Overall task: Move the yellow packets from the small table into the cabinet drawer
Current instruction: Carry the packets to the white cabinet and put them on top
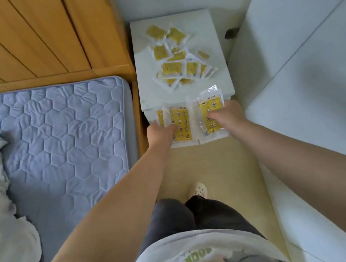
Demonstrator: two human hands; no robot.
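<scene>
Several small yellow packets (175, 59) lie scattered on top of the small white cabinet (223, 82) between the bed and the wall. Below its front edge the drawer (192, 143) stands pulled out. My left hand (160, 133) holds a yellow packet (179, 125) over the drawer's left half. My right hand (225, 115) holds another yellow packet (211, 111) over the right half. Both packets are flat with clear plastic borders. The drawer's inside is mostly hidden under the packets and my hands.
A bed with a blue quilted mattress (59, 135) and wooden headboard (27, 36) stands close on the left. A white wall or wardrobe (304, 64) runs along the right. My legs and a white shoe (198, 191) stand on the narrow yellowish floor strip.
</scene>
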